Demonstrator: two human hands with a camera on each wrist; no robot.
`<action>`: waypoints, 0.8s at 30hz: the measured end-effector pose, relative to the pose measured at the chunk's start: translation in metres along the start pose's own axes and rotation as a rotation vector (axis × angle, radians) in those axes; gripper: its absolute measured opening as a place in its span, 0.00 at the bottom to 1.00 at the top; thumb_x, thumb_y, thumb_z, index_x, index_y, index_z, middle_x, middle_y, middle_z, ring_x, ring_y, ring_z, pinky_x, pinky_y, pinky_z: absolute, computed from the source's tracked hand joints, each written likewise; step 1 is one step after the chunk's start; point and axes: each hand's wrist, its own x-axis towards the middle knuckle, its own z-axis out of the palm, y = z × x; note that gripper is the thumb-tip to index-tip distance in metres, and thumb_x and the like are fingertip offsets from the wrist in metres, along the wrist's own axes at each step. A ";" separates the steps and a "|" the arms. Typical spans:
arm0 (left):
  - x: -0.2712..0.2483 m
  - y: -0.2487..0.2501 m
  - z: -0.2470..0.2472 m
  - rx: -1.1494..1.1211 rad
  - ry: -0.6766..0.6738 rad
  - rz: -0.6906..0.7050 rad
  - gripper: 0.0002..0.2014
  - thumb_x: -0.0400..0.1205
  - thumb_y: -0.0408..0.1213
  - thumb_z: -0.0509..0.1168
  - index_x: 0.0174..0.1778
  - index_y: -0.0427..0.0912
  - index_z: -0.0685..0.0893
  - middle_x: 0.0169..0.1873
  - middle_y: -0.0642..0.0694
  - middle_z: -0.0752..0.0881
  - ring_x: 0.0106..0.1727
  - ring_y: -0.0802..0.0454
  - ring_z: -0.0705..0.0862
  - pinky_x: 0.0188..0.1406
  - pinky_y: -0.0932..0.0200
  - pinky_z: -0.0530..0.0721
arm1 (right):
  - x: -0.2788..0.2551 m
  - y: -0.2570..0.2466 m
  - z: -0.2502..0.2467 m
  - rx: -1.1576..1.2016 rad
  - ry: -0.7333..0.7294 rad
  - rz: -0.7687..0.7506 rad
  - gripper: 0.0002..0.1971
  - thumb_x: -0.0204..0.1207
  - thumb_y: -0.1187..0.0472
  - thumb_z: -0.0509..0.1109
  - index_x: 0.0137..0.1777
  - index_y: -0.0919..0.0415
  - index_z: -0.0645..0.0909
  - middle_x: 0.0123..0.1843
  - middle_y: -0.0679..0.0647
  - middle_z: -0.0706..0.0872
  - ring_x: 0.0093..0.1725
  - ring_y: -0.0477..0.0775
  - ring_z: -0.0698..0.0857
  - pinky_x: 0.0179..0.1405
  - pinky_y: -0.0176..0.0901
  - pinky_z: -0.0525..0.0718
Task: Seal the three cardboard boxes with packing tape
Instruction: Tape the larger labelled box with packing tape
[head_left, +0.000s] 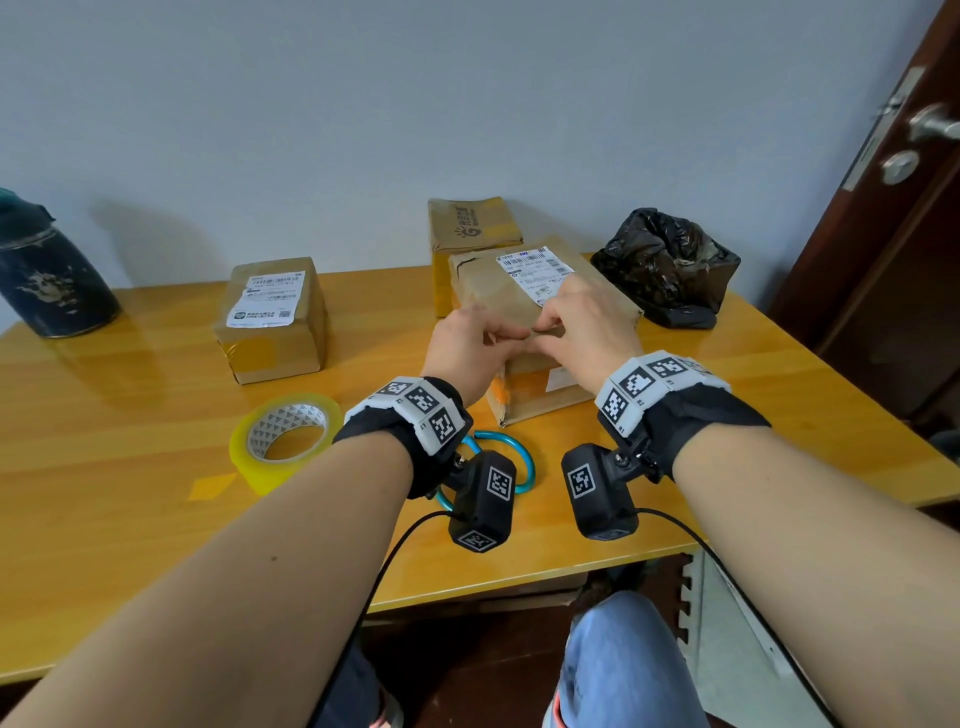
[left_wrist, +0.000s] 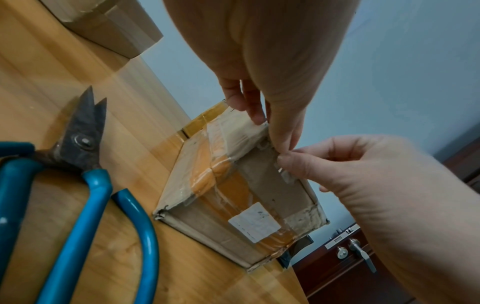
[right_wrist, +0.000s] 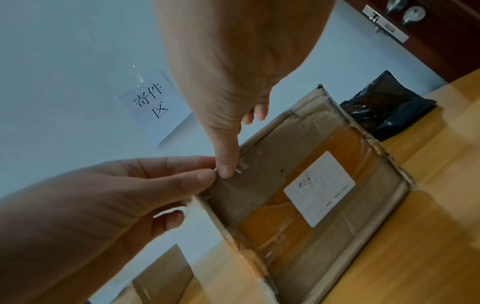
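Yellow tabletop (head_left: 130, 374) carries a worn, tape-patched nearest box (head_left: 524, 296); left hand (head_left: 467, 343) and right hand (head_left: 587, 327) pinch clear tape at its near top edge. Only the left wrist view shows scissors' blades (left_wrist: 85, 133).

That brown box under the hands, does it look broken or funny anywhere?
Yes. The worn brown cardboard box has a torn, crushed bottom corner by the blue-handled scissors, and its old tape is wrinkled and peeling. Both the left hand and right hand pinch its top edge.
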 end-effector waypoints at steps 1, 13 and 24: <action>0.000 0.000 0.000 0.010 -0.008 -0.001 0.07 0.78 0.36 0.73 0.51 0.46 0.91 0.37 0.62 0.77 0.37 0.62 0.74 0.38 0.72 0.72 | 0.000 0.001 -0.001 -0.012 -0.012 -0.019 0.09 0.73 0.55 0.76 0.47 0.61 0.89 0.51 0.54 0.76 0.57 0.55 0.75 0.49 0.45 0.74; 0.002 -0.001 -0.005 0.075 -0.067 -0.023 0.17 0.76 0.25 0.71 0.55 0.50 0.89 0.39 0.63 0.77 0.40 0.59 0.74 0.45 0.64 0.74 | 0.007 0.016 -0.011 0.104 -0.101 0.056 0.08 0.68 0.67 0.79 0.47 0.62 0.89 0.54 0.55 0.78 0.57 0.57 0.79 0.53 0.44 0.76; -0.011 -0.013 -0.011 -0.283 0.078 -0.136 0.19 0.71 0.26 0.76 0.53 0.50 0.86 0.44 0.53 0.83 0.41 0.59 0.81 0.40 0.69 0.83 | 0.010 -0.004 -0.026 0.050 -0.127 0.066 0.17 0.78 0.73 0.62 0.51 0.56 0.90 0.56 0.52 0.83 0.56 0.52 0.81 0.53 0.41 0.80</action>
